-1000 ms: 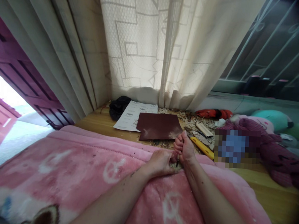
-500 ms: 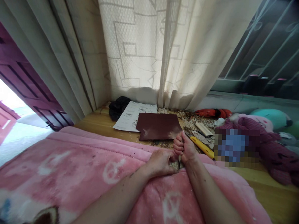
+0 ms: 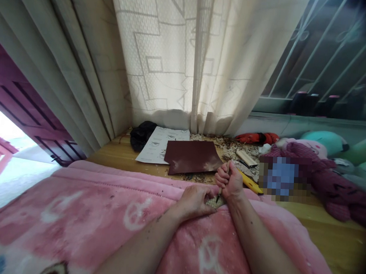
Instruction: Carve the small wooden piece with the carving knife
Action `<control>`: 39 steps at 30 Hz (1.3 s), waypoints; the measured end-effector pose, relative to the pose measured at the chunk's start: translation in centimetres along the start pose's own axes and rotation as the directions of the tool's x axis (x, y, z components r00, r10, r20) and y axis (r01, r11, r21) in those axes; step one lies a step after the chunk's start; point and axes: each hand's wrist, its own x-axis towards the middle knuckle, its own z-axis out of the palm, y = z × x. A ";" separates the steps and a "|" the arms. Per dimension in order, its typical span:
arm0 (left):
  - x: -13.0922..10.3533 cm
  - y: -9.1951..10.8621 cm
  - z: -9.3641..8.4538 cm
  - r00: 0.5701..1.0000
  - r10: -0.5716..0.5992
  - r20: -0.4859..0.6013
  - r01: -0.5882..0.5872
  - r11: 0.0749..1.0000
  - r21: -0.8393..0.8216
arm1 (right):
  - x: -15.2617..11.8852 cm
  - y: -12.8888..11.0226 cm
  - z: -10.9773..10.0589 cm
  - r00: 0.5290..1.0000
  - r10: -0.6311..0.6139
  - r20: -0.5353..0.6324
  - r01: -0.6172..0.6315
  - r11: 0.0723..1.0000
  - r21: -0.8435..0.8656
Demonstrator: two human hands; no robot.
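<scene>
My left hand (image 3: 195, 200) is closed on a small pale carved piece (image 3: 214, 201), pressing it on the pink blanket (image 3: 144, 192). The piece has a fine criss-cross pattern on its surface. My right hand (image 3: 230, 181) makes a fist around a thin carving tool (image 3: 219, 194) held upright. The tool's dark metal tip points down and meets the carved piece. Most of its handle is hidden by my fingers. A yellow-handled tool (image 3: 251, 183) lies just beyond my right wrist.
Beyond the blanket, a brown sheet (image 3: 194, 157) overlaps a white printed paper (image 3: 154, 144) beside a black bag (image 3: 143, 135). Shavings (image 3: 228, 144) litter the wooden surface around a pale block (image 3: 246, 158). Red cloth (image 3: 257, 137) and plush toys (image 3: 326, 179) lie to the right.
The camera view has shifted slightly. My right hand has tilted a little to the right with the tool, and more of the carved piece shows between my hands.
</scene>
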 end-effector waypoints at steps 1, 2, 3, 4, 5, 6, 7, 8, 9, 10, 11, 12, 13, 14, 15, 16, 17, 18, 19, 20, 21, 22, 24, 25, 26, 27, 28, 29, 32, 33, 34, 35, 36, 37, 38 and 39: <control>0.0 -0.1 0.1 1.000 -0.010 0.002 0.010 1.000 -0.003 | 0.0 0.0 0.0 1.000 -0.012 -0.001 0.012 1.000 0.005; 0.0 -0.2 0.1 1.000 -0.019 0.003 0.019 1.000 -0.006 | -0.1 0.0 0.0 1.000 -0.018 0.001 0.018 1.000 0.011; 0.1 -0.2 0.1 1.000 -0.026 0.004 0.026 1.000 -0.011 | -0.1 0.0 0.0 1.000 -0.020 0.003 0.020 1.000 0.019; 0.1 -0.3 0.2 0.999 -0.031 0.005 0.031 0.999 -0.016 | -0.1 -0.1 0.1 1.000 -0.020 0.005 0.020 0.999 0.026; 0.1 -0.3 0.2 0.999 -0.037 0.009 0.037 0.999 -0.021 | -0.1 -0.1 0.1 1.000 -0.019 0.009 0.019 0.999 0.033; 0.2 -0.3 0.2 0.999 -0.042 0.013 0.043 0.999 -0.023 | -0.1 -0.1 0.1 1.000 -0.016 0.014 0.016 0.999 0.038; 0.2 -0.3 0.1 0.999 -0.046 0.016 0.046 0.999 -0.024 | -0.1 -0.1 0.1 1.000 -0.014 0.020 0.013 0.999 0.039; 0.2 -0.3 0.1 0.999 -0.049 0.017 0.049 0.999 -0.023 | -0.1 -0.1 0.1 1.000 -0.013 0.027 0.011 0.999 0.038; 0.2 -0.2 0.1 0.998 -0.052 0.018 0.053 0.998 -0.022 | -0.2 -0.1 0.2 0.999 -0.013 0.034 0.012 0.999 0.034; 0.2 -0.2 0.0 0.998 -0.057 0.019 0.057 0.998 -0.019 | -0.2 -0.1 0.2 0.999 -0.016 0.042 0.015 1.000 0.027; 0.2 -0.1 -0.1 0.998 -0.062 0.019 0.062 0.998 -0.016 | -0.2 -0.1 0.3 0.999 -0.021 0.047 0.021 1.000 0.017; 0.1 0.0 -0.1 0.997 -0.068 0.023 0.069 0.998 -0.011 | -0.2 -0.1 0.3 0.998 -0.027 0.050 0.027 1.000 0.006; 0.1 0.1 -0.2 0.997 -0.076 0.029 0.076 0.997 -0.004 | -0.3 -0.1 0.4 0.998 -0.033 0.049 0.033 0.999 -0.005; 0.1 0.2 -0.2 0.996 -0.083 0.034 0.083 0.997 0.002 | -0.3 -0.1 0.4 0.998 -0.039 0.047 0.040 0.999 -0.014; 0.1 0.2 -0.3 0.996 -0.086 0.038 0.086 0.996 0.008 | -0.3 0.0 0.5 0.998 -0.043 0.043 0.044 0.999 -0.022; 0.1 0.3 -0.3 0.995 -0.088 0.041 0.087 0.996 0.011 | -0.3 0.0 0.6 0.998 -0.049 0.039 0.050 0.998 -0.028; 0.1 0.3 -0.4 0.995 -0.090 0.045 0.089 0.996 0.011 | -0.4 0.0 0.6 0.998 -0.056 0.035 0.057 0.998 -0.033; 0.1 0.3 -0.4 0.995 -0.092 0.048 0.092 0.996 0.007 | -0.4 0.1 0.7 0.997 -0.063 0.032 0.065 0.997 -0.039; 0.2 0.3 -0.4 0.994 -0.097 0.051 0.097 0.995 0.003 | -0.4 0.1 0.8 0.997 -0.071 0.029 0.072 0.996 -0.048; 0.2 0.3 -0.4 0.993 -0.105 0.056 0.105 0.994 0.001 | -0.4 0.1 0.9 0.997 -0.077 0.027 0.078 0.995 -0.061; 0.2 0.3 -0.4 0.992 -0.114 0.062 0.114 0.993 0.003 | -0.5 0.2 1.1 0.996 -0.080 0.027 0.082 0.994 -0.076; 0.2 0.3 -0.5 0.990 -0.123 0.067 0.123 0.992 0.009 | -0.6 0.2 1.2 0.996 -0.079 0.034 0.082 0.992 -0.092; 0.2 0.3 -0.5 0.989 -0.131 0.074 0.129 0.991 0.028 | -0.7 0.3 1.5 0.996 -0.057 0.070 0.065 0.990 -0.124; 0.2 0.4 -0.5 0.988 -0.133 0.077 0.131 0.991 0.036 | -0.7 0.3 1.6 0.994 -0.033 0.099 0.047 0.989 -0.141; 0.2 0.4 -0.5 0.988 -0.132 0.081 0.130 0.991 0.040 | -0.8 0.4 1.7 0.991 -0.002 0.133 0.024 0.987 -0.159; 0.2 0.4 -0.5 0.988 -0.132 0.084 0.129 0.991 0.040 | -0.8 0.4 1.8 0.986 0.032 0.166 -0.002 0.984 -0.176; 0.2 0.4 -0.6 0.987 -0.133 0.088 0.131 0.991 0.037 | -0.9 0.4 1.9 0.978 0.065 0.198 -0.027 0.982 -0.189; 0.2 0.5 -0.6 0.987 -0.135 0.091 0.132 0.991 0.034 | -0.9 0.4 1.9 0.970 0.093 0.225 -0.048 0.979 -0.196; 0.1 0.7 -0.7 0.987 -0.130 0.091 0.127 0.991 0.041 | -0.9 0.5 2.0 0.954 0.129 0.271 -0.078 0.978 -0.193; 0.1 0.7 -0.7 0.988 -0.126 0.087 0.122 0.991 0.050 | -0.9 0.5 2.0 0.953 0.134 0.272 -0.082 0.977 -0.195; 0.1 0.8 -0.7 0.989 -0.120 0.084 0.115 0.991 0.061 | -0.9 0.5 1.9 0.953 0.139 0.271 -0.085 0.976 -0.201; 0.1 0.8 -0.7 0.990 -0.114 0.079 0.109 0.991 0.072 | -0.9 0.6 1.9 0.953 0.143 0.267 -0.088 0.974 -0.208; 0.1 0.8 -0.6 0.991 -0.108 0.074 0.103 0.992 0.079 | -0.9 0.7 1.9 0.953 0.146 0.264 -0.089 0.973 -0.215; 0.1 0.8 -0.6 0.992 -0.103 0.072 0.097 0.992 0.082 | -0.9 0.8 1.8 0.954 0.147 0.263 -0.089 0.972 -0.219; 0.1 0.7 -0.5 0.993 -0.097 0.071 0.092 0.993 0.080 | -0.9 0.8 1.8 0.954 0.145 0.262 -0.087 0.972 -0.220; 0.1 0.7 -0.5 0.993 -0.093 0.070 0.088 0.993 0.074 | -0.9 0.9 1.7 0.955 0.140 0.260 -0.083 0.972 -0.218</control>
